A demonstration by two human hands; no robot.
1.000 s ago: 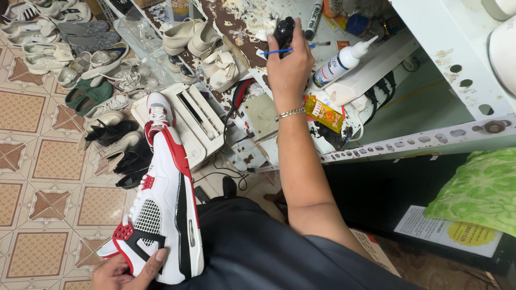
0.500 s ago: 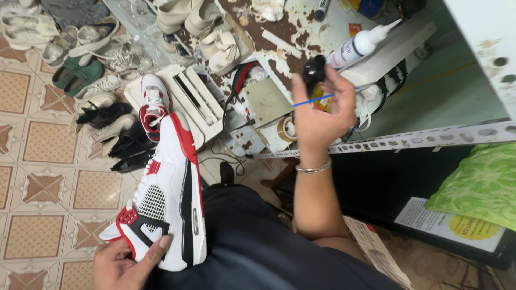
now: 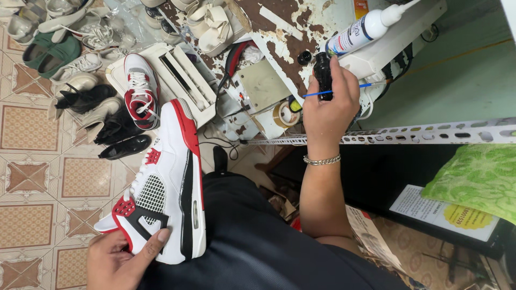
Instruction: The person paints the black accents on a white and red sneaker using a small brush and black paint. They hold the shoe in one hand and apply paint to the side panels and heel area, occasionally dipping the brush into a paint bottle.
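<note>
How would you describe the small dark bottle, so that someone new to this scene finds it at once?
Start at the worn white workbench with peeling paint at the top of the view. The right hand, with a chain bracelet on its wrist, is raised in front of it. The small dark bottle stands up from its fingers beside a thin blue stick, unlike the big white nozzle bottle lying above.

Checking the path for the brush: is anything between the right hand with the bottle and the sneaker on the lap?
Nothing visible: the right hand and bottle have open space across to the sneaker.
</note>
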